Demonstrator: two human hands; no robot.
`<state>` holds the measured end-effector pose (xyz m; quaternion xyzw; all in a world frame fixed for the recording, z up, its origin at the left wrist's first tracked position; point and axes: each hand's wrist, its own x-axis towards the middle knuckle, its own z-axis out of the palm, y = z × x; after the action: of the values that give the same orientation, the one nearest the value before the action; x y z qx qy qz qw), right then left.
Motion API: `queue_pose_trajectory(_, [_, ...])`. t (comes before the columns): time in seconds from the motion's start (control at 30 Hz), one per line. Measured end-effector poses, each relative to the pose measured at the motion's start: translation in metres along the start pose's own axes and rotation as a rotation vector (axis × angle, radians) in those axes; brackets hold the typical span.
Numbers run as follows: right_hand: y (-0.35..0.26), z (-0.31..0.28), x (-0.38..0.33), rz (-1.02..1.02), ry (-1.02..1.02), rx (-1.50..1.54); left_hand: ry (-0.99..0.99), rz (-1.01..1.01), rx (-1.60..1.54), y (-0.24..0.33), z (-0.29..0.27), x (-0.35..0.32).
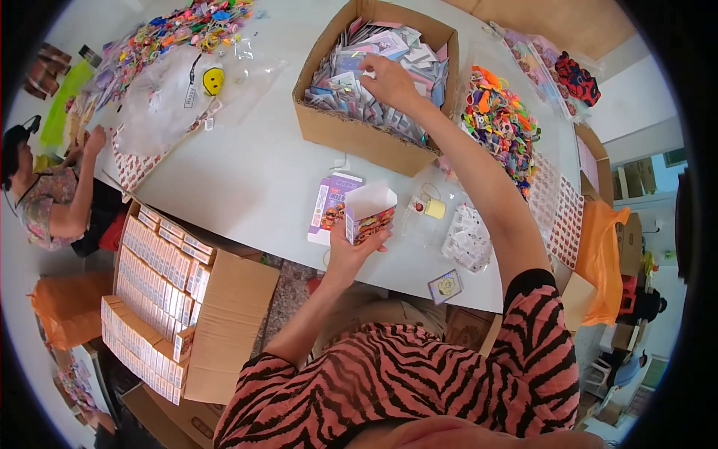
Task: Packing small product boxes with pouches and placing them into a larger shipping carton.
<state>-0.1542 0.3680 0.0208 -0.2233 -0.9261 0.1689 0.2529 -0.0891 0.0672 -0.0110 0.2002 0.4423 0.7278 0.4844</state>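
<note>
Head view, read as a clock face with twelve pointing straight away from the wearer: the right hand (pixel 389 81) is at the large, open brown cardboard box (pixel 359 144), over a jumble of flat, glossy, pale-coloured cards (pixel 385 46). Its fingers are drawn narrow and bent down toward the cards; whether one is pinched between them I cannot tell.

Well apart, at about six o'clock from that hand, the left hand (pixel 350 251) holds a small, colourfully printed paperboard carton with a white inside (pixel 374 218), thumb and fingers wrapped around its lower part. The carton is tilted, its white-lined mouth toward twelve o'clock and its printed face toward five. Foreshortening hides its long axis.

So the key relation is box to carton: the cards lie at about twelve o'clock from the carton's mouth, across bare white tabletop (pixel 239 142). The right hand is the nearer to the cards, the left to the carton. The cards sit at mixed angles, sharing no common long axis.

Just beside the left hand, at eleven o'clock, lies a flat purple printed carton (pixel 326 200); at two o'clock stands a small pale-yellow cylinder (pixel 435 208).
</note>
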Motion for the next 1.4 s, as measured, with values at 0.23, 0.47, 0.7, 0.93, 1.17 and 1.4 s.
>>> queue_pose_trajectory(0.23, [-0.013,0.013,0.017,0.030,-0.183,-0.055,0.026,-0.027,-0.013,-0.001,-0.002,-0.007])
queue_pose_trajectory(0.47, [-0.004,-0.014,0.002,-0.046,0.062,-0.045,0.035,-0.019,-0.003,0.005,-0.002,-0.007])
queue_pose_trajectory(0.7, [0.012,-0.070,-0.015,0.222,0.183,0.477,-0.028,-0.004,0.012,0.011,0.006,-0.007])
queue_pose_trajectory(0.93, [-0.078,-0.172,-0.115,0.141,0.025,0.799,-0.091,0.013,0.100,0.028,0.015,-0.012])
queue_pose_trajectory(1.17, [-0.104,-0.211,-0.197,0.036,-0.156,0.803,-0.322,0.009,0.172,0.023,0.037,-0.020])
queue_pose_trajectory(1.4, [-0.125,-0.226,-0.235,-0.047,-0.038,0.463,-0.432,-0.018,0.253,0.014,0.051,-0.030])
